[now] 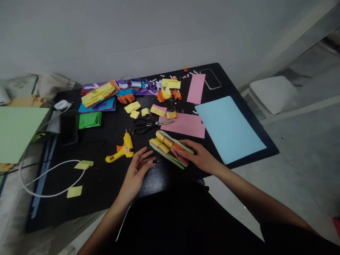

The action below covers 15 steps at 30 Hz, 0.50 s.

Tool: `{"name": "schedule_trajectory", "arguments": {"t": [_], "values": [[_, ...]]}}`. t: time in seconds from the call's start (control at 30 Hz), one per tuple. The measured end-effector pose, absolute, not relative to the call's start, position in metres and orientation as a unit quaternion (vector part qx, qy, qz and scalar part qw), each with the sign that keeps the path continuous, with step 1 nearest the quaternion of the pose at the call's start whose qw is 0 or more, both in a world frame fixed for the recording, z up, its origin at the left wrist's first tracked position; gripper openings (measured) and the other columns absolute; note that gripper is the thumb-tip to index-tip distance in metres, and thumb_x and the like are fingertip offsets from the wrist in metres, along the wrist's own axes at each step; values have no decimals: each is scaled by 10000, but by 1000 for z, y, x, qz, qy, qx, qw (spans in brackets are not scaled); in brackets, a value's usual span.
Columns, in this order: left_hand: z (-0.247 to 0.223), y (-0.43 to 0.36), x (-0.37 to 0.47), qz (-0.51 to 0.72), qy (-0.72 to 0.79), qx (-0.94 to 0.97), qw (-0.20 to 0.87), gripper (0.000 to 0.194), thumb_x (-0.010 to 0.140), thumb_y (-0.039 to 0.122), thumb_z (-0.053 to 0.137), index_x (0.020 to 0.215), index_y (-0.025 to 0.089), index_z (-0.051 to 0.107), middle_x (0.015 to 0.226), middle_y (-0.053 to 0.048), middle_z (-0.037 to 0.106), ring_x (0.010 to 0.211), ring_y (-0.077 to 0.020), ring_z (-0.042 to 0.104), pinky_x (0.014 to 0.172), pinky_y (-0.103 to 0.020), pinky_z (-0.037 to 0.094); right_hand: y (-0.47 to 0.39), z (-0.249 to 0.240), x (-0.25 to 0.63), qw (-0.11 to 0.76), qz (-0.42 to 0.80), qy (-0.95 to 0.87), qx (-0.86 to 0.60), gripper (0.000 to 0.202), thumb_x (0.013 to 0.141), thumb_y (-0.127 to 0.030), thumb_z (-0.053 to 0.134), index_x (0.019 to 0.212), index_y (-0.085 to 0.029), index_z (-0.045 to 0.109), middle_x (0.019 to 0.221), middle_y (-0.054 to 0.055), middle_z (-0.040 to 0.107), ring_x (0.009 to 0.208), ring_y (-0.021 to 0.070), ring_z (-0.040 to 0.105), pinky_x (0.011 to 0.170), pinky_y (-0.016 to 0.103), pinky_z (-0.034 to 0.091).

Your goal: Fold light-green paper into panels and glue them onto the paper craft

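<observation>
My right hand (193, 153) grips the right end of a folded paper piece (165, 146), made of green, yellow, orange and pink paper, held at the front of the black table. To its left, my left hand (142, 164) rests near the table top with fingers apart and holds nothing. Left of that hand lies a yellow hot glue gun (124, 148), its nozzle pointing away from me. Just beyond the paper piece are black-handled scissors (148, 124), their blades over a pink paper sheet (183, 124).
Small yellow paper pieces (132, 107) and stacked coloured strips (99, 95) lie at the back. A light blue sheet (231, 129) covers the right side. On the left are a dark phone (69, 126), green folded paper (90, 120) and a looped white cable (53, 195).
</observation>
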<state>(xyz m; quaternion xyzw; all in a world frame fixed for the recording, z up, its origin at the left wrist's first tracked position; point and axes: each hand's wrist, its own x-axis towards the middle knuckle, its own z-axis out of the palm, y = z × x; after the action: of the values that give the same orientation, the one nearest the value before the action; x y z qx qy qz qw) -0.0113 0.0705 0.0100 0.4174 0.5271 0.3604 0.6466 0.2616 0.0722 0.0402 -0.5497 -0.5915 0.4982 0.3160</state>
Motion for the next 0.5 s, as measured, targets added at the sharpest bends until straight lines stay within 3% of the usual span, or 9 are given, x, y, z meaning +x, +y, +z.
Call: {"name": "schedule_trajectory", "arguments": {"t": [0.1, 0.2, 0.33, 0.5], "values": [[9, 71, -7, 348, 512, 438, 652, 580, 906, 397, 762, 1410, 215, 540, 1385, -161, 684, 1220, -288, 718, 1057, -487, 587, 71, 33, 256, 331, 571, -539, -523, 384, 1050, -405, 592, 1404, -270, 657, 1370, 88, 742, 1198, 274, 743, 960, 456, 648], [7, 72, 1, 367, 509, 454, 633, 638, 881, 406, 793, 1423, 231, 504, 1377, -148, 679, 1223, -273, 709, 1058, -471, 579, 67, 24, 246, 339, 700, -397, -487, 391, 1079, -415, 494, 1324, -207, 717, 1229, 135, 797, 1022, 280, 799, 820, 448, 687], [4, 76, 11, 401, 536, 423, 611, 680, 870, 427, 809, 1426, 256, 455, 1369, -139, 679, 1184, -250, 722, 1015, -429, 591, 64, 17, 234, 354, 785, -284, -421, 398, 1058, -384, 475, 1153, -159, 789, 1098, 143, 823, 974, 279, 797, 896, 480, 663], [5, 85, 22, 439, 531, 353, 633, 780, 764, 336, 898, 1407, 240, 467, 1156, -76, 747, 1029, -223, 761, 962, -415, 606, 65, 20, 227, 367, 726, -341, -470, 326, 1020, -432, 564, 1003, -227, 816, 1073, 64, 829, 1033, 255, 774, 967, 434, 619]]}}
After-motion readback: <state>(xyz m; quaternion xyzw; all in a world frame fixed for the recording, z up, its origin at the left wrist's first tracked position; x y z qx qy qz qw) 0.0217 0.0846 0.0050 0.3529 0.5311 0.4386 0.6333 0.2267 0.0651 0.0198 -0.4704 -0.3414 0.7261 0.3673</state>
